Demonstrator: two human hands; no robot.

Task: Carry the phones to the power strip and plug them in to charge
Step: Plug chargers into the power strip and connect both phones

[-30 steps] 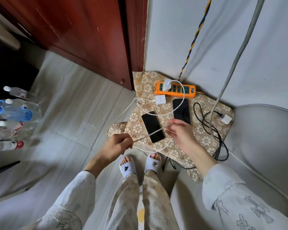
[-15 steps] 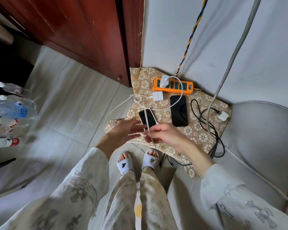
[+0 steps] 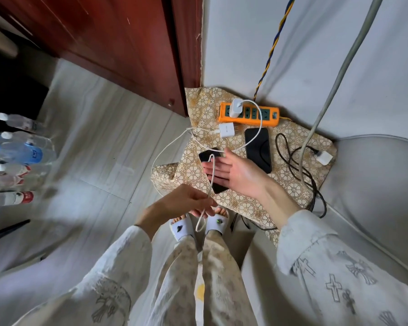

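Sorting the thin white charging cable (image 3: pixel 211 175)

Left hand (image 3: pixel 186 202) pinches it, right hand (image 3: pixel 236 174) hangs open-palmed; a tug could yank the white charger brick (image 3: pixel 236 107) from the orange power strip (image 3: pixel 249 113).

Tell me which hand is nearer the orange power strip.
Right. The right hand hovers open over the black phones, just short of the orange power strip; the left hand pinches the white cable farther back.

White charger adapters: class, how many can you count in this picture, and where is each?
3. One adapter is plugged into the orange power strip; one lies loose just in front of it; one lies at the cloth's right edge.
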